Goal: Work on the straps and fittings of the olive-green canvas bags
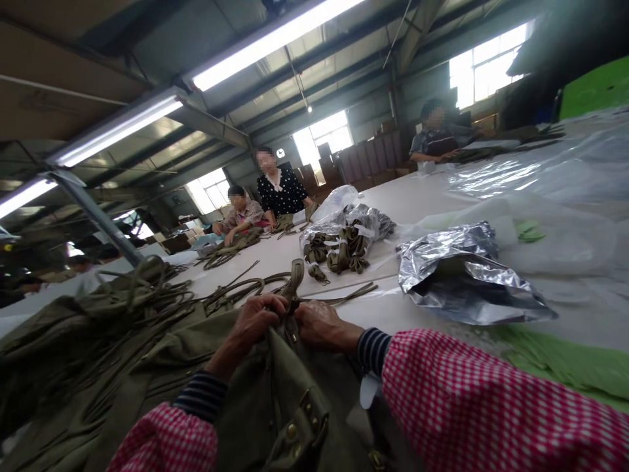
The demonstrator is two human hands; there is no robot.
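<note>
An olive-green canvas bag [275, 406] with brass snaps lies in front of me on the white table [422, 196]. My left hand [258, 321] is closed around the bag's upper edge. Just to its right, my right hand [322, 324] pinches the same edge where a green webbing strap [295, 278] rises from it. Both wrists show striped cuffs and red-checked sleeves. The fingertips are partly hidden in the fabric.
A heap of olive fabric and cords [98, 328] fills the left. Bundled straps in a clear bag [344, 246] and a crumpled silver bag [462, 275] lie ahead. Green cloth [565, 367] lies at right. Three other people [278, 187] work at the far side.
</note>
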